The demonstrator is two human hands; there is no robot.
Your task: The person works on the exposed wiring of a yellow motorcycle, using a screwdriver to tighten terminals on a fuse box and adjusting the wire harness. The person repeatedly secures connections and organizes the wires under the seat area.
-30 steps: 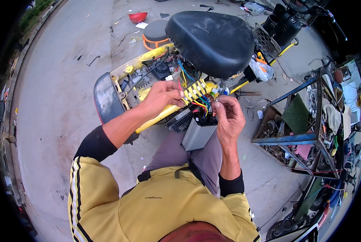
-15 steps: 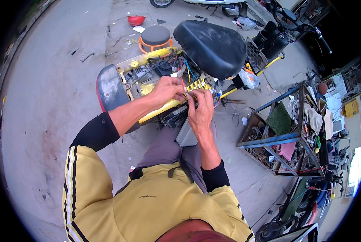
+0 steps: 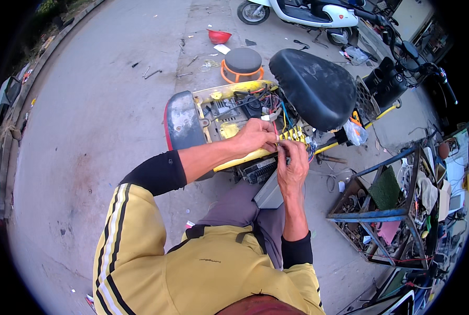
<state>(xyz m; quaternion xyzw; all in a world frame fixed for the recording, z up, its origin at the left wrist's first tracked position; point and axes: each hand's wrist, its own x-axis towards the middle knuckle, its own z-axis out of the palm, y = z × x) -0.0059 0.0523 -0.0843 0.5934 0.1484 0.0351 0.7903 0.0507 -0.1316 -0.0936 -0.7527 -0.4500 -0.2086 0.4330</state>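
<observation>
My left hand [image 3: 256, 137] and my right hand [image 3: 294, 165] meet over the near side of an opened yellow scooter body [image 3: 247, 156]. The fingers of both are pinched close together, and the small piece between them is too hidden to name. Right beside my fingertips runs a row of yellow-sleeved cable ends [image 3: 294, 134]. Red and blue wires [image 3: 285, 112] rise just behind them. The scooter's black seat [image 3: 318, 89] is tipped up to the right of the open bay. A grey metal box [image 3: 269, 193] leans below my right hand, against my leg.
A grey-topped stool [image 3: 243, 61] with an orange frame stands beyond the scooter, near a red bowl-shaped thing [image 3: 219, 37]. Loose tools [image 3: 153, 74] lie on the concrete at left. To the right is a blue-edged metal rack [image 3: 368, 216] full of parts. A white scooter [image 3: 318, 18] is parked behind.
The whole view has shifted, so the scooter and my hands sit farther right and lower in the picture. Both hands stay pinched at about the same spot on the scooter.
</observation>
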